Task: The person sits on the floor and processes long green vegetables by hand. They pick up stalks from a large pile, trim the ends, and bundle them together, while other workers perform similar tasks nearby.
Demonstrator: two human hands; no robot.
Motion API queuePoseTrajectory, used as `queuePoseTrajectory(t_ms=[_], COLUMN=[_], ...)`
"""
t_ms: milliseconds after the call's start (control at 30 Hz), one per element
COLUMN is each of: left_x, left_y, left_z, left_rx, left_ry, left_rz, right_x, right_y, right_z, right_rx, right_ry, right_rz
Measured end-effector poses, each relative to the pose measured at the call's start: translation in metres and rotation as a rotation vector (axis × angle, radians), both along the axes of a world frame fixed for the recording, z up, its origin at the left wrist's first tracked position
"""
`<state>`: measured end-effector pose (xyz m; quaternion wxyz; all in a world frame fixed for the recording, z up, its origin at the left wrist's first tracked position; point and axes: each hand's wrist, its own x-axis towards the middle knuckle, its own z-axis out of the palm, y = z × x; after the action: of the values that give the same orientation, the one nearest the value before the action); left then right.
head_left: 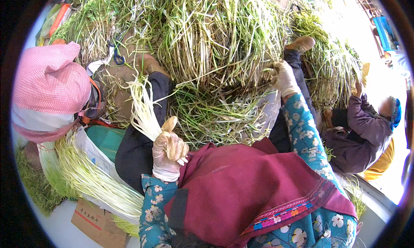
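Observation:
My left hand [169, 155], in a thin pale glove, is closed around a small bunch of cleaned white-green stalks [144, 110]. The stalks fan up and to the left, and their short white ends poke out below my fingers. My right hand [285, 79], gloved too, reaches forward to the right edge of a big heap of long green leafy stalks [211, 41]. Its fingers are bent together at the stalk ends; exactly how many they pinch is hidden. Loose green leaves and trimmings [207, 114] lie between my legs, below the heap.
At left, a person in a pink checked head covering [51, 84] sits close by. Cleaned pale stalks [90, 174] lie beside my left leg, above a cardboard piece [98, 222]. Another person in a purple top [358, 131] sits at right by more green stalks [332, 67].

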<state>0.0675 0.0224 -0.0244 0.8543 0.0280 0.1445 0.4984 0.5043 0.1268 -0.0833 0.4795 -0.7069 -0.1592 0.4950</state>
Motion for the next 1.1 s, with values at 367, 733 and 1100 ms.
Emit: queuePoseTrajectory(t_ms=[367, 733, 1100], left_x=[-0.006, -0.018, 0.001], left_y=[0.001, -0.001, -0.008], left_z=[-0.007, 0.01, 0.013], left_rx=[0.188, 0.123, 0.002], left_ry=[-0.066, -0.068, 0.114], left_rz=[-0.045, 0.183, -0.146], right_x=[-0.008, 0.01, -0.069], right_y=[-0.02, -0.057, -0.102], right_z=[0.137, 0.185, 0.127], right_rx=[0.425, 0.604, 0.74], right_ry=[-0.392, 0.065, 0.44], right_rz=[0.252, 0.184, 0.484])
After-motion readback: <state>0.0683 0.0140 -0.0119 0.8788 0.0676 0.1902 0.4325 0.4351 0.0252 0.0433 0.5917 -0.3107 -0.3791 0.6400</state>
